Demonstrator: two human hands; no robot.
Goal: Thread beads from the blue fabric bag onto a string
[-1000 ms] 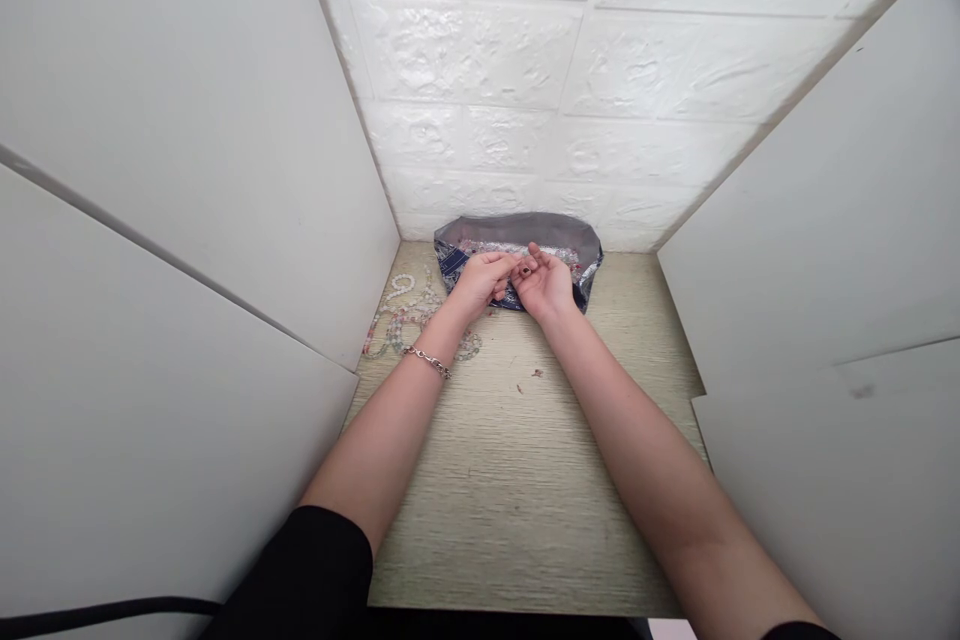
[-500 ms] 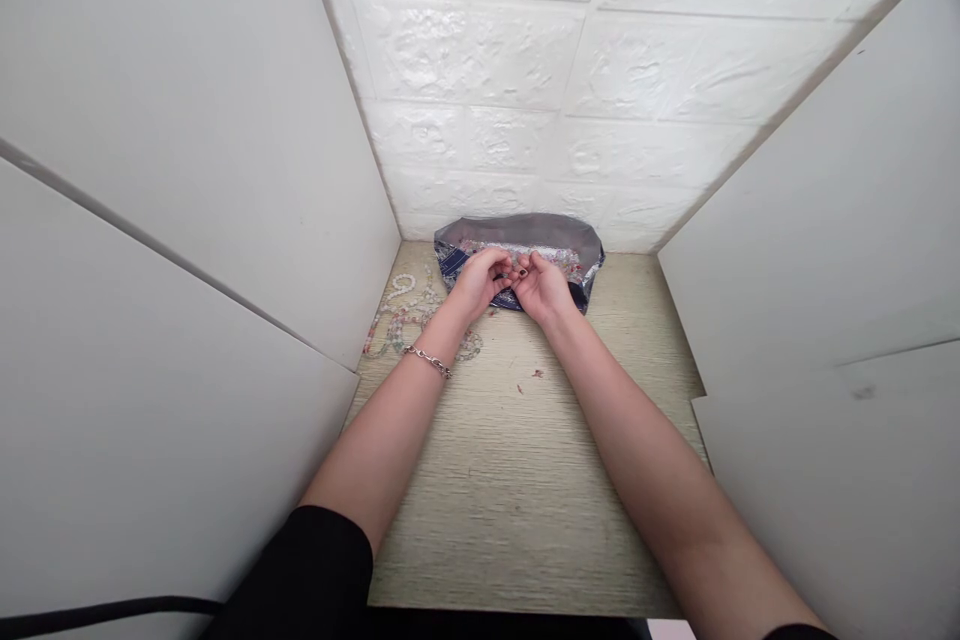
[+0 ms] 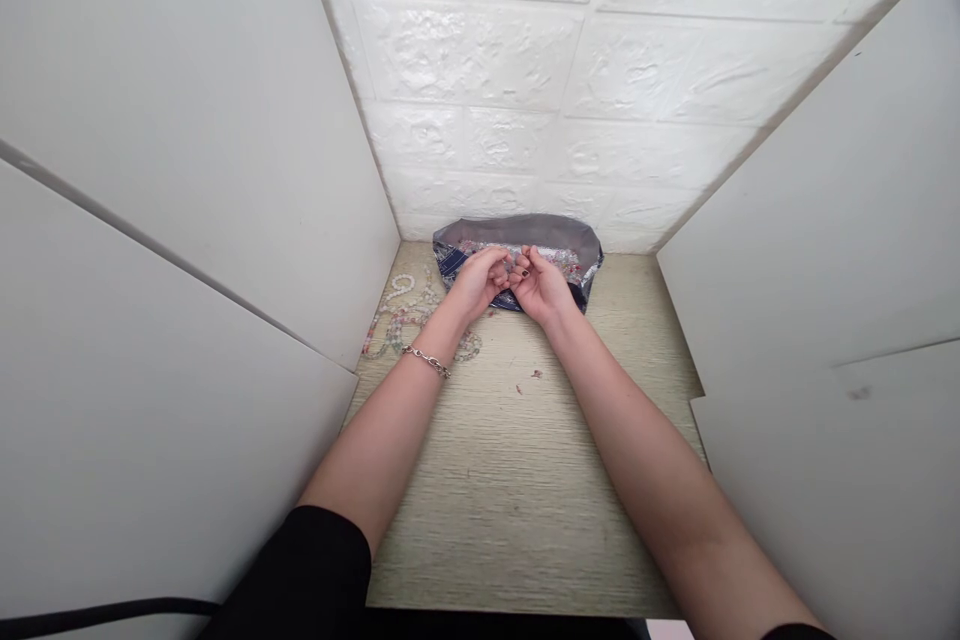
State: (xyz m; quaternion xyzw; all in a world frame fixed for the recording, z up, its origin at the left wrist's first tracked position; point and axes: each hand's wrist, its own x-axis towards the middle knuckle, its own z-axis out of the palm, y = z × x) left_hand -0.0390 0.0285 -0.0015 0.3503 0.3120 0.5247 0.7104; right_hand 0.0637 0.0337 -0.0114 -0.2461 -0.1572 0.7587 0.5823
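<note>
Both of my hands are raised close together over the front edge of an open bag (image 3: 525,228) with a grey lining and a dark blue patterned outside. Small pale and pinkish beads (image 3: 566,262) lie inside the bag. My left hand (image 3: 480,278) is closed, thumb and fingertips drawn together; anything pinched there is too small to make out. Beside it, my right hand (image 3: 541,288) has its palm turned up and its fingers curled in, with the thumb against the index finger. Whatever it holds is also too small to tell.
Left of the bag, several bead strings (image 3: 397,320) and a white bead loop (image 3: 401,285) lie on the wood-grain tabletop (image 3: 480,480). Small reddish scraps (image 3: 535,374) rest in front. White panels (image 3: 225,120) hem in both sides, and a white brick-pattern wall (image 3: 510,50) stands behind.
My right fingers have shifted slightly, with the thumb and index finger raised a little. The left hand has hardly moved, and the bag stays in place.
</note>
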